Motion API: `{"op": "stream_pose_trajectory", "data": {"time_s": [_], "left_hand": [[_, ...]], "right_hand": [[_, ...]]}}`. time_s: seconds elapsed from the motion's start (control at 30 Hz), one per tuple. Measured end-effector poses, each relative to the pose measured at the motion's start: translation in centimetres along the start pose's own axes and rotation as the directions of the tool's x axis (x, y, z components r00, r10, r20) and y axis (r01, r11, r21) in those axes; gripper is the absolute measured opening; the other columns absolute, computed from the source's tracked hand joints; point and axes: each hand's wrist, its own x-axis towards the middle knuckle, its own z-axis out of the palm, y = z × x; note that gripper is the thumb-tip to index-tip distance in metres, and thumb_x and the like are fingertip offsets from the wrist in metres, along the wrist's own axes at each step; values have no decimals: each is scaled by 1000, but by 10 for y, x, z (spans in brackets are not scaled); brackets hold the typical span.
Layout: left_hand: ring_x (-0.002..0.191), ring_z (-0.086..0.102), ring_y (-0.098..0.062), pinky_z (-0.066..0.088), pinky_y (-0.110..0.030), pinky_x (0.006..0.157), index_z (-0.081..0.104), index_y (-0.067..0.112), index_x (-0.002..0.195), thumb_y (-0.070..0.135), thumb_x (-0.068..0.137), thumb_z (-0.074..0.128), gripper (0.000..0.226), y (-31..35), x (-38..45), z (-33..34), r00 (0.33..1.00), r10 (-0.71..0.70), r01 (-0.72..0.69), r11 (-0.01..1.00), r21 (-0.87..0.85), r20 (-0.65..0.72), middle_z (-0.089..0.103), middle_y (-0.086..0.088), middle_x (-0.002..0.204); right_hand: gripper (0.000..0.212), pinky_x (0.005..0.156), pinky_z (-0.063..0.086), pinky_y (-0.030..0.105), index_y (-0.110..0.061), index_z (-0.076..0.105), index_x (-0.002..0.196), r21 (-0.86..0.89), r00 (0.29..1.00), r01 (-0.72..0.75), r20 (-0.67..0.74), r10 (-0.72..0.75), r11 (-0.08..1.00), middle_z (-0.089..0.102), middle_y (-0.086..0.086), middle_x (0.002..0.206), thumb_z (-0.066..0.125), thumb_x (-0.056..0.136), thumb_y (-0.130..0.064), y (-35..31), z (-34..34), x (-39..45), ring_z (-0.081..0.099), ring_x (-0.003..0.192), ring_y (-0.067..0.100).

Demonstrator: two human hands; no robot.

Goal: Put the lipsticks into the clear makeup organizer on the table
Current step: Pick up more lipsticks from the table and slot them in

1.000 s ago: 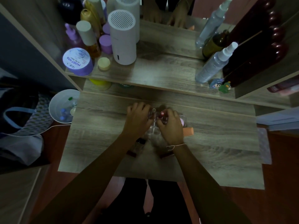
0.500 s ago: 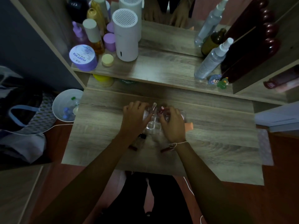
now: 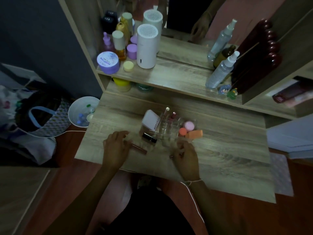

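Organizer: clear organizer (image 3: 169, 128) on table (image 3: 228, 150), two tubes upright inside.
Black lipstick (image 3: 149, 138): touching the organizer's left front.
Left hand (image 3: 115, 150): open, left of organizer.
Right hand (image 3: 185, 157): before organizer, on slim lipstick (image 3: 172, 156).

This is a home dressing corner, most likely in a bedroom: a wood-grain vanity table (image 3: 220, 167) with a raised shelf (image 3: 177, 77) along its far edge and a mirror (image 3: 183, 22) behind that. Toiletries crowd the shelf's left end, a lilac cream jar (image 3: 107, 62), pump and spray bottles (image 3: 221, 72) and a white cylindrical appliance (image 3: 146, 46), while a clear makeup organizer (image 3: 171, 128) sits mid-table. A small white bin (image 3: 81, 112) stands on the floor at the table's left edge, beside a bag (image 3: 40, 119).
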Motion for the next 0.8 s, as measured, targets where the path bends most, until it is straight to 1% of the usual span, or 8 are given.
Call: {"op": "stream_pose_trajectory", "data": {"time_s": [0.07,0.13,0.2,0.3,0.37,0.43,0.63,0.8], "left_hand": [[94,57,-33,42,-45,81,62,15,109,17,84,69,26,-4,-9,0,998,-55,55,998,0,1,65,-11,103],[94,56,-35,41,-44,80,62,13,108,14,84,67,25,-2,-21,-2,995,-98,98,995,28,24,64,-12,102],[97,55,-35,42,-46,82,60,11,109,15,86,64,24,1,-29,-2,985,-160,158,986,48,64,62,-14,104],[92,59,-34,45,-39,78,61,9,98,20,90,59,13,10,-37,-1,954,-288,293,954,-66,82,62,-12,96],[86,62,-34,42,-32,71,62,6,89,20,91,58,15,16,-39,1,937,-342,349,930,-115,74,64,-15,90],[84,64,-35,41,-31,68,62,-1,87,18,92,56,21,20,-41,4,937,-342,348,933,-97,69,67,-21,88],[95,63,-36,49,-41,79,60,-3,96,26,95,52,31,24,-41,9,909,-404,409,911,-43,99,67,-24,98],[99,63,-36,48,-39,81,63,5,103,48,92,49,46,24,-11,11,867,-475,478,878,19,146,68,-19,103]], "right_hand": [[27,70,44,24,-16,61,107,12,999,17,48,-18,1000,64,2,101,64,81,-10,1,2,-9,58,82,13],[24,75,52,35,-17,61,105,33,996,-19,88,16,999,67,4,102,63,82,-10,0,2,-17,63,85,18],[22,79,52,41,-16,63,104,60,993,-69,98,63,996,68,8,100,61,83,-9,-2,3,-22,65,88,25],[22,83,50,46,-7,63,104,82,990,-22,141,10,996,66,14,99,60,82,-6,-7,5,-24,62,92,32],[26,85,49,45,-7,62,108,78,981,39,188,-53,996,63,14,104,62,81,-7,-10,8,-22,60,97,32],[30,87,49,41,-12,61,111,68,978,46,198,-59,997,61,11,109,63,82,-11,-13,11,-18,59,101,27],[30,83,50,39,-14,62,110,102,981,19,189,-38,995,60,9,108,64,80,-11,-20,20,-17,61,95,25],[33,93,44,36,-11,62,116,33,981,65,179,-70,997,61,11,116,61,83,-12,-35,28,-4,57,108,27]]}}
